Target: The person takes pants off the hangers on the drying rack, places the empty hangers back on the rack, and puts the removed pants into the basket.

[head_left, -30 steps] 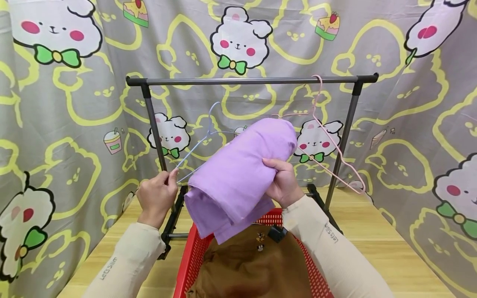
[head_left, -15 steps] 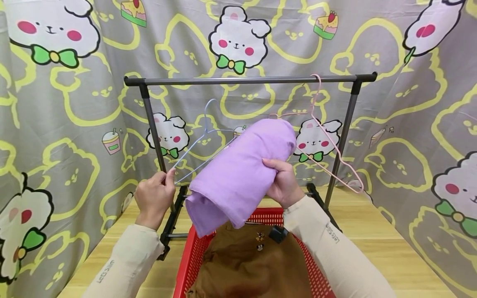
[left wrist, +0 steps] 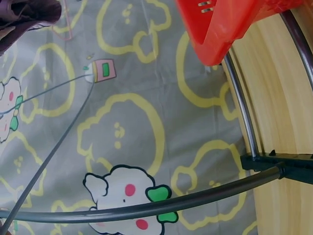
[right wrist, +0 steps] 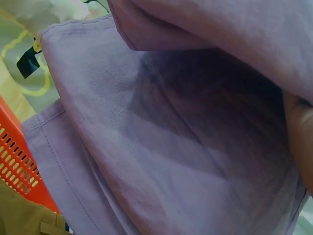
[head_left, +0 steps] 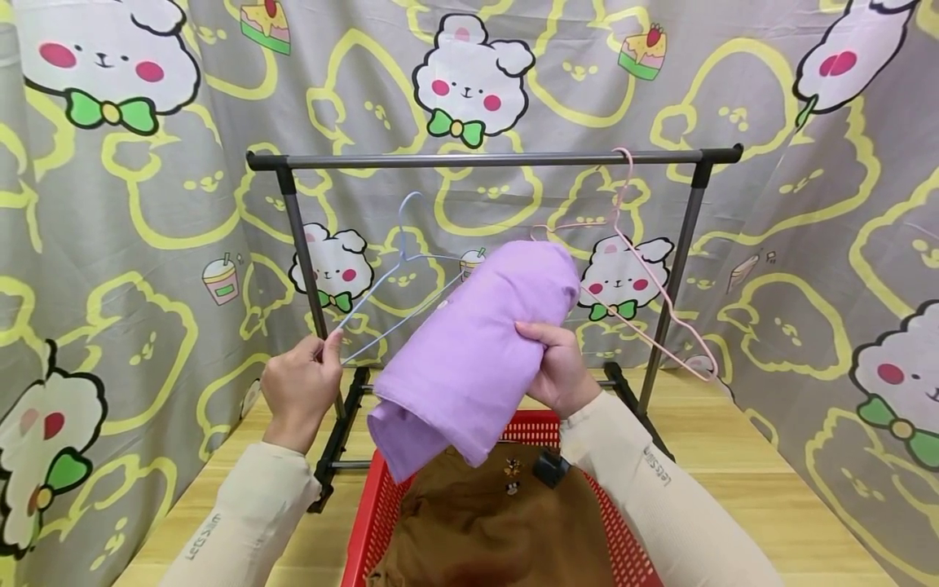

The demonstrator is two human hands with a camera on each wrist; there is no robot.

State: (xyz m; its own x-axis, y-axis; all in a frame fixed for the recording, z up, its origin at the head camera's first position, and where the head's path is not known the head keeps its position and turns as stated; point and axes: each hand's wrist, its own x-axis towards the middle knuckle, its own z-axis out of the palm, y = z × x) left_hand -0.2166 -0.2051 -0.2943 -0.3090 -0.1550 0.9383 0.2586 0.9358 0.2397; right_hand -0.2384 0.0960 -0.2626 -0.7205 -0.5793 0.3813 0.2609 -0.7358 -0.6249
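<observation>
My left hand [head_left: 301, 390] grips a light blue clothes hanger [head_left: 370, 296] by its left corner, with the hook pointing up. In the left wrist view the hanger's thin wire [left wrist: 39, 176] crosses the left side. A folded light purple garment [head_left: 469, 350] is held up by my right hand [head_left: 565, 373], thumb on top and the other fingers hidden behind the cloth. The garment slants down to the left, its lower flap hanging loose over the basket. It overlaps the hanger's right end in the head view. Stitched layers of the purple cloth [right wrist: 98, 93] fill the right wrist view.
A grey metal clothes rack [head_left: 469, 160] stands behind my hands on the wooden surface [head_left: 763, 489]. From its bar hangs a pink hanger [head_left: 645, 265]. Below is a red perforated basket [head_left: 367, 514] with a brown garment [head_left: 499, 530] inside. A patterned curtain [head_left: 792, 212] surrounds everything.
The blue hanger has shifted slightly left and up, showing more of its lower bar beside the purple garment. The garment's lower layers have folded inward, and its upper end is slightly lower.
</observation>
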